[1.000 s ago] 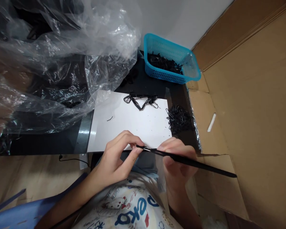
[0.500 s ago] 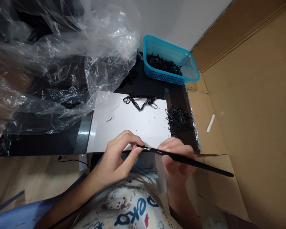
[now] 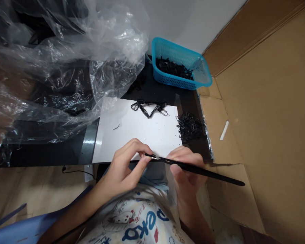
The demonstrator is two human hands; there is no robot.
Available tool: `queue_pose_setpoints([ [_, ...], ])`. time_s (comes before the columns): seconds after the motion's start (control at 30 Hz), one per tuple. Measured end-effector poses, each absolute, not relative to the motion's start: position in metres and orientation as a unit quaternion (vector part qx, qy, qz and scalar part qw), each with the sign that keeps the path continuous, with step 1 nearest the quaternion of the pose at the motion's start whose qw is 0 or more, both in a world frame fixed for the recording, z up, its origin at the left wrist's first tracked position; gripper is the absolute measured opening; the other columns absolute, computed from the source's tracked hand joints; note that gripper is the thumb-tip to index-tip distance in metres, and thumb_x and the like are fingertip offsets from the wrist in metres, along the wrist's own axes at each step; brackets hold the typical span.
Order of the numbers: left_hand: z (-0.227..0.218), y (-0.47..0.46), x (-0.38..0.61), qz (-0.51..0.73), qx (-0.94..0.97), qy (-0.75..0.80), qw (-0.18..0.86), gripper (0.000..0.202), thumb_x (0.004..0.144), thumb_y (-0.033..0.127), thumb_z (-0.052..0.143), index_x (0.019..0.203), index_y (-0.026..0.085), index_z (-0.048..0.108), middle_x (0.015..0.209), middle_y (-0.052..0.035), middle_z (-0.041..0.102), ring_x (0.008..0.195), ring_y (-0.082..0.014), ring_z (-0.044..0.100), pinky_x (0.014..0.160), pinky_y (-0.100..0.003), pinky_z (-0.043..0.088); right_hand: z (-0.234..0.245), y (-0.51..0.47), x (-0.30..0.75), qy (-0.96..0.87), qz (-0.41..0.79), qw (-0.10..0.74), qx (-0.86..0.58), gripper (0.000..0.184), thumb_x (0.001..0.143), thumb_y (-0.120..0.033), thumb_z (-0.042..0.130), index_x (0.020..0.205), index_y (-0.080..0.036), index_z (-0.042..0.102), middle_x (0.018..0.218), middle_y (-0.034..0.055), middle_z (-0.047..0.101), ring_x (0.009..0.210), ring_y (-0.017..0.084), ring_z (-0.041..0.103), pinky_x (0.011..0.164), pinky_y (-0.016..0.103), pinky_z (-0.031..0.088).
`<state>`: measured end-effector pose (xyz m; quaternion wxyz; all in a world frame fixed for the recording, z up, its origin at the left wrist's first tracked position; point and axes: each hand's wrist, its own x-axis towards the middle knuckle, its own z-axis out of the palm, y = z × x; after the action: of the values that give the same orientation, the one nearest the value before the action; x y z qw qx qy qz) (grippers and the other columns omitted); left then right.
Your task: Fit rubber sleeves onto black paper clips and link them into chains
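Long black tweezers lie slanted in my right hand, thumb and fingers closed round them. Their pale metal tips point left, meeting a small black piece at my left fingertips. Thumb and index finger of my left hand pinch that piece, mostly hidden, so its kind is unclear. Both hands are held over the front edge of a white sheet. Farther back on the sheet lie tangled black loops and strips, and a short black strand rests on its left part.
A heap of black wire-like loops sits right of the sheet. Behind it stands a blue basket holding black pieces. Crumpled clear plastic covers the back left of the black table. Cardboard walls the right side.
My right hand and the tweezers have shifted slightly left, toward my left fingertips. My left hand keeps its pinch almost in place.
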<state>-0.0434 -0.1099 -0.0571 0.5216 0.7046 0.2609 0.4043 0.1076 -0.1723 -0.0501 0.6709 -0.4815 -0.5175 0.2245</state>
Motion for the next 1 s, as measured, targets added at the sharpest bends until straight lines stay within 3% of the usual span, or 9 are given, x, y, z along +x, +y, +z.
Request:
queue_pose_setpoints([
  [0.2,-0.058,-0.111,-0.044,0.402,0.698,0.251,0.537,0.018,0.086,0.004,0.053,0.097,0.018,0.055,0.084,-0.0013,0.055,0.077,-0.0114,0.052,0.070,-0.024,0.040,-0.051,-0.171,0.106,-0.453,0.299,0.686,-0.484,0.008,0.079,-0.017,0.060,0.082,-0.024,0.060,0.069,-0.0019,0.057,0.066,0.014,0.055,0.061,0.029,0.042],
  [0.33,-0.059,-0.112,-0.045,0.394,0.687,0.240,0.561,0.016,0.087,0.007,0.052,0.097,0.019,0.055,0.083,-0.0008,0.055,0.076,-0.0110,0.051,0.070,-0.024,0.040,-0.051,-0.165,0.105,-0.333,0.419,0.699,-0.475,0.009,0.075,-0.014,0.056,0.074,-0.022,0.057,0.066,-0.0032,0.057,0.064,0.013,0.053,0.060,0.026,0.041],
  [0.53,-0.059,-0.111,-0.043,0.389,0.692,0.221,0.567,0.016,0.087,0.007,0.053,0.097,0.019,0.055,0.083,-0.0003,0.055,0.075,-0.0107,0.050,0.069,-0.023,0.040,-0.053,-0.154,0.100,-0.144,0.620,0.657,-0.404,0.010,0.070,-0.019,0.052,0.061,-0.020,0.049,0.054,-0.0040,0.048,0.053,0.011,0.045,0.053,0.021,0.036],
  [0.67,-0.064,-0.107,-0.039,0.383,0.692,0.232,0.566,0.013,0.087,0.009,0.053,0.096,0.018,0.056,0.082,-0.0007,0.056,0.075,-0.0109,0.051,0.070,-0.024,0.040,-0.050,-0.150,0.100,-0.088,0.658,0.648,-0.373,0.015,0.065,-0.023,0.054,0.056,-0.019,0.043,0.049,-0.0058,0.039,0.048,0.009,0.036,0.051,0.020,0.035],
  [0.83,-0.071,-0.105,-0.037,0.395,0.677,0.255,0.566,0.011,0.088,0.011,0.054,0.094,0.019,0.056,0.081,-0.0004,0.055,0.074,-0.0114,0.050,0.069,-0.025,0.040,-0.048,-0.149,0.111,-0.155,0.546,0.698,-0.436,0.018,0.065,-0.021,0.052,0.055,-0.019,0.037,0.049,-0.0065,0.033,0.046,0.009,0.034,0.048,0.020,0.032],
  [0.93,-0.074,-0.106,-0.038,0.401,0.671,0.266,0.565,0.012,0.087,0.010,0.054,0.095,0.020,0.055,0.081,-0.0003,0.054,0.075,-0.0117,0.051,0.069,-0.025,0.040,-0.065,-0.154,0.124,-0.267,0.333,0.719,-0.549,0.011,0.071,-0.018,0.051,0.063,-0.020,0.045,0.057,-0.0045,0.043,0.053,0.011,0.045,0.052,0.023,0.038],
  [1.0,-0.077,-0.105,-0.039,0.410,0.662,0.276,0.563,0.012,0.086,0.010,0.055,0.093,0.020,0.054,0.080,0.0001,0.053,0.075,-0.0118,0.050,0.069,-0.025,0.040,-0.082,-0.160,0.135,-0.360,0.164,0.677,-0.621,0.006,0.075,-0.019,0.055,0.072,-0.021,0.051,0.068,-0.0024,0.051,0.064,0.014,0.052,0.061,0.028,0.043],
])
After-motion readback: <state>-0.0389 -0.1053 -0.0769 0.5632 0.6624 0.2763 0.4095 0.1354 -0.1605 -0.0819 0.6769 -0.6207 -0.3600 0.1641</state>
